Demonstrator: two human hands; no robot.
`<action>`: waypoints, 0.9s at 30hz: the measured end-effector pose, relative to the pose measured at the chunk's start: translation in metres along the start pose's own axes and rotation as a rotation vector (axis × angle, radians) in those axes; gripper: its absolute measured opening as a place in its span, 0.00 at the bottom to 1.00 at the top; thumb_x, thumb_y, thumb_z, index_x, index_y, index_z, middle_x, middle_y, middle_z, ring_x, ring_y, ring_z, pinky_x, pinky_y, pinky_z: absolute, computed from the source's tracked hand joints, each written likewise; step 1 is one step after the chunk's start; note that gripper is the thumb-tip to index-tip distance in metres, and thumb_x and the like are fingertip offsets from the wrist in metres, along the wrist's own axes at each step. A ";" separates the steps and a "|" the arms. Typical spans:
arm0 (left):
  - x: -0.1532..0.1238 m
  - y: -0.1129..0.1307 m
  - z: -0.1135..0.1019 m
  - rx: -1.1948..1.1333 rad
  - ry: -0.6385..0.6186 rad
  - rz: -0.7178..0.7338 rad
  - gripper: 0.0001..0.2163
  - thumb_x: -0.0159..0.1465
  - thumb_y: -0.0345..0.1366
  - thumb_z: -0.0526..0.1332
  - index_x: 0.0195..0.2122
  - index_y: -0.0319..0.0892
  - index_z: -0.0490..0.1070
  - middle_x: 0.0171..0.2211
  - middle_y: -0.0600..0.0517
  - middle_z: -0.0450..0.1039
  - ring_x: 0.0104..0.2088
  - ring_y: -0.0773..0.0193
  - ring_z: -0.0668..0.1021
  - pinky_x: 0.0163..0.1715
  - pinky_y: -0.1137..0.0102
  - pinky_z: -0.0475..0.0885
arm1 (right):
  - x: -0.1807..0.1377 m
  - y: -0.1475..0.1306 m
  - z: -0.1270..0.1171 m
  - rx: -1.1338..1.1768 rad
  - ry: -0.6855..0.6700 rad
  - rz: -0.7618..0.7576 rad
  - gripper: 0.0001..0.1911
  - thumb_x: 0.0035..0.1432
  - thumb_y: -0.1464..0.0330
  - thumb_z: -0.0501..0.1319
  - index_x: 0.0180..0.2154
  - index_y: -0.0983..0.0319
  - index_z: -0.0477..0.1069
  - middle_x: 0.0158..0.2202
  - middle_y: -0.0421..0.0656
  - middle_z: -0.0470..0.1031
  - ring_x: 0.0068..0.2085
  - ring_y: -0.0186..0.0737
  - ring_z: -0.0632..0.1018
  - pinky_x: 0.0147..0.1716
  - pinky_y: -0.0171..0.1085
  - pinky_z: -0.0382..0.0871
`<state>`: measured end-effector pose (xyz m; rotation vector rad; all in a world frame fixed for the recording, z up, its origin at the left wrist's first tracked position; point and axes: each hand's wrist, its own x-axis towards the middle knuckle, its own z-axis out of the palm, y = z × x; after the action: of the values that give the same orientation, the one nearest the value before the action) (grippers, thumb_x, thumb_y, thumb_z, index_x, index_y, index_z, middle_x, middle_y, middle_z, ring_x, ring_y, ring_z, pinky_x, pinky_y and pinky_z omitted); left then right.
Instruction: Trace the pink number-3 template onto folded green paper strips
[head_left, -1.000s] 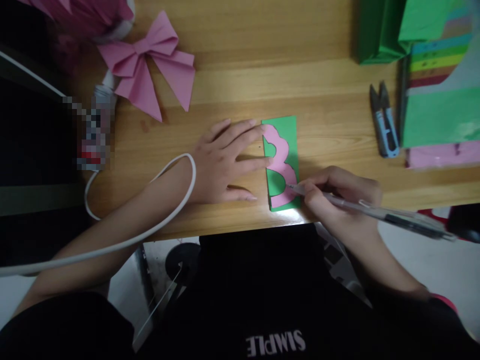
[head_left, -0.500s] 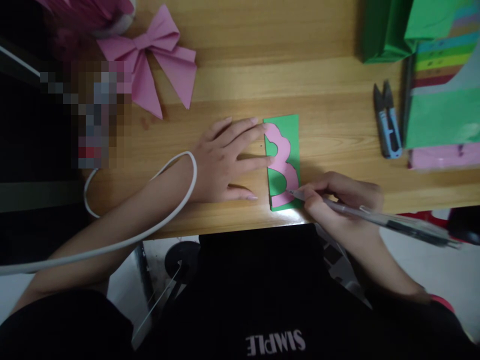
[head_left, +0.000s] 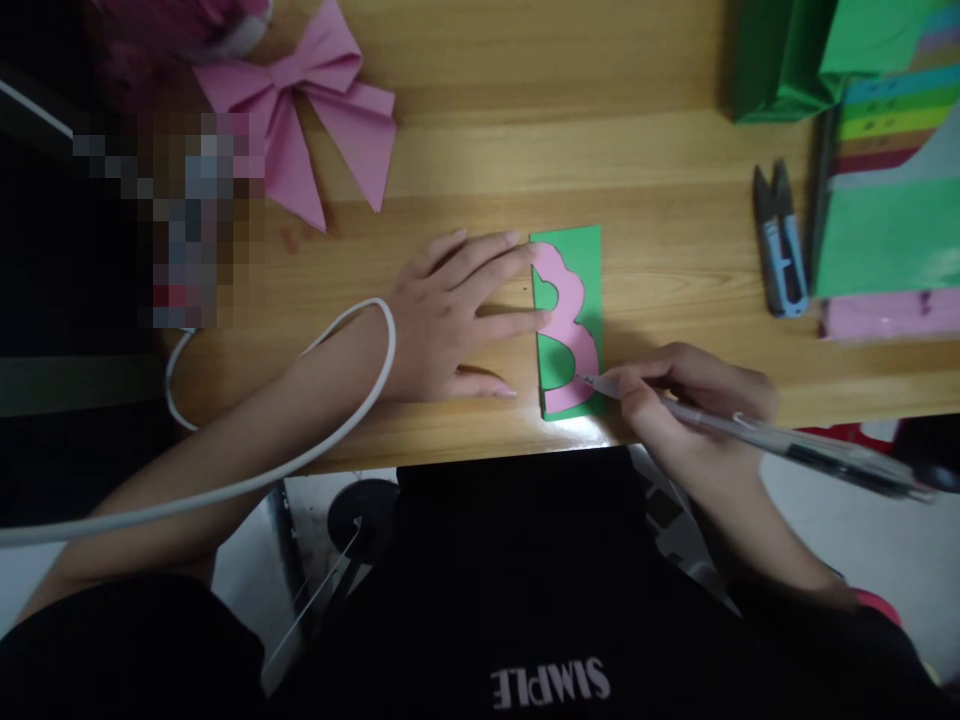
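A narrow green paper rectangle (head_left: 587, 270) lies near the front edge of the wooden table (head_left: 660, 230). On it rests a pink cut-out shape (head_left: 568, 315) like a scalloped "3". My left hand (head_left: 450, 315) lies flat with fingers spread, its fingertips pressing the pink shape's left edge. My right hand (head_left: 686, 400) is closed round a clear pen (head_left: 757, 432), whose tip touches the lower right edge of the pink shape.
A pink paper bow (head_left: 315, 110) lies at the back left. Small blue thread snips (head_left: 780, 245) lie at the right, beside stacked coloured papers (head_left: 881, 200) and a green bag (head_left: 780, 60). A white cable (head_left: 330, 440) loops over my left forearm.
The pen tip has stayed at the lower right edge of the pink shape, shifting only slightly. My left hand has kept pressing; the view drifted a little.
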<state>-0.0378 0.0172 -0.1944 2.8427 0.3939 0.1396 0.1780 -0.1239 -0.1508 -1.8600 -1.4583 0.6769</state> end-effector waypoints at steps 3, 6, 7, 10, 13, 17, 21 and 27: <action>0.000 0.001 0.001 -0.002 0.014 -0.011 0.27 0.69 0.60 0.49 0.64 0.54 0.63 0.70 0.47 0.51 0.70 0.50 0.56 0.67 0.53 0.49 | 0.000 0.000 0.000 0.006 -0.007 -0.012 0.07 0.54 0.73 0.62 0.24 0.58 0.72 0.19 0.35 0.72 0.18 0.29 0.68 0.17 0.32 0.61; 0.000 0.001 0.001 -0.007 0.021 -0.005 0.27 0.68 0.59 0.51 0.64 0.53 0.63 0.71 0.47 0.51 0.70 0.50 0.55 0.67 0.53 0.48 | 0.001 -0.001 0.000 -0.014 -0.005 -0.001 0.07 0.54 0.72 0.63 0.24 0.59 0.72 0.18 0.34 0.71 0.17 0.28 0.67 0.17 0.32 0.59; 0.000 0.000 0.002 -0.013 0.023 0.002 0.27 0.68 0.59 0.51 0.64 0.53 0.63 0.71 0.47 0.50 0.70 0.49 0.55 0.67 0.53 0.48 | 0.001 -0.001 0.000 -0.022 -0.003 -0.001 0.07 0.54 0.72 0.63 0.24 0.59 0.72 0.18 0.34 0.71 0.17 0.28 0.67 0.16 0.32 0.59; -0.001 -0.001 0.003 -0.031 0.039 0.014 0.28 0.68 0.59 0.52 0.64 0.53 0.63 0.71 0.48 0.49 0.70 0.47 0.57 0.67 0.53 0.48 | 0.001 -0.002 -0.001 -0.046 -0.025 -0.025 0.07 0.54 0.73 0.62 0.25 0.59 0.73 0.19 0.35 0.72 0.18 0.28 0.68 0.17 0.32 0.60; -0.001 -0.002 0.003 -0.021 0.027 0.006 0.28 0.68 0.60 0.51 0.64 0.54 0.63 0.71 0.48 0.49 0.69 0.47 0.57 0.67 0.53 0.48 | 0.002 -0.003 -0.002 -0.055 -0.053 -0.047 0.06 0.54 0.73 0.62 0.26 0.59 0.73 0.19 0.35 0.73 0.18 0.28 0.68 0.17 0.32 0.59; 0.000 -0.001 0.002 -0.029 0.025 0.000 0.27 0.68 0.59 0.52 0.64 0.53 0.64 0.71 0.49 0.50 0.70 0.48 0.57 0.67 0.52 0.49 | 0.002 -0.003 -0.002 -0.047 -0.038 -0.039 0.06 0.54 0.73 0.62 0.25 0.59 0.73 0.18 0.35 0.72 0.18 0.28 0.67 0.17 0.32 0.58; 0.000 0.001 -0.001 -0.022 -0.015 -0.007 0.28 0.68 0.59 0.52 0.64 0.51 0.63 0.71 0.46 0.50 0.70 0.45 0.56 0.66 0.48 0.51 | 0.003 -0.003 0.000 -0.051 -0.014 -0.008 0.08 0.55 0.71 0.63 0.24 0.58 0.72 0.18 0.35 0.71 0.17 0.29 0.67 0.16 0.33 0.57; 0.000 0.002 -0.001 -0.055 -0.030 -0.036 0.29 0.65 0.58 0.55 0.65 0.54 0.62 0.72 0.53 0.46 0.70 0.45 0.56 0.68 0.50 0.48 | 0.002 -0.002 0.000 -0.067 -0.022 -0.027 0.07 0.55 0.71 0.63 0.25 0.57 0.73 0.18 0.35 0.72 0.17 0.29 0.66 0.15 0.33 0.57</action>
<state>-0.0371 0.0158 -0.1933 2.7784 0.4275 0.0995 0.1775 -0.1215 -0.1493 -1.8860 -1.5347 0.6451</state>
